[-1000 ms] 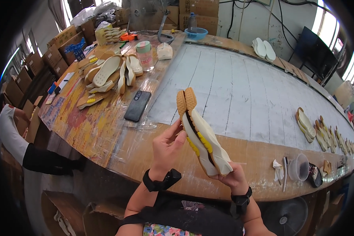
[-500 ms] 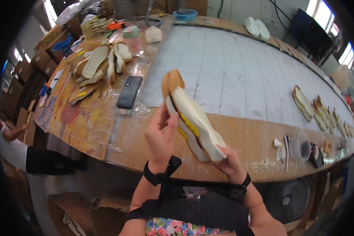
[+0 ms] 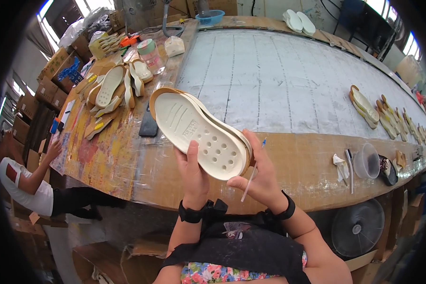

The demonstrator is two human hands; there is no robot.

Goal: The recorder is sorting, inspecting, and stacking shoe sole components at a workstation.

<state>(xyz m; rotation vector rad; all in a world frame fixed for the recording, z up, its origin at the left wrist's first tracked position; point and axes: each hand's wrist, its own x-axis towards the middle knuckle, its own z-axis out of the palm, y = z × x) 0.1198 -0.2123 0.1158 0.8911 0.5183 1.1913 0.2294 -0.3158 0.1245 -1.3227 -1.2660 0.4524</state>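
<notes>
Above the front edge of the table I hold a pair of cream shoe soles (image 3: 184, 124) with tan edges, one behind the other. The inner face of the front sole is turned up, showing grooves and a group of small round holes. My left hand (image 3: 193, 176) is closed on the near long side, thumb on the inner face. The heel end is gripped by my right hand (image 3: 266, 182), which also has a thin white pen (image 3: 250, 181) with a blue tip between its fingers. The sole behind is mostly hidden.
A pile of soles (image 3: 110, 89) and a partly hidden dark phone (image 3: 148, 124) lie left. More soles (image 3: 364, 108) stand in a row at right, near a clear plastic cup (image 3: 366, 161). White soles (image 3: 299, 22) rest at the far edge. Another person (image 3: 31, 182) is at left.
The pair of soles has turned from edge-on to show its inner face, and has shifted left. The pen now shows in my right hand. The person at left has raised an arm.
</notes>
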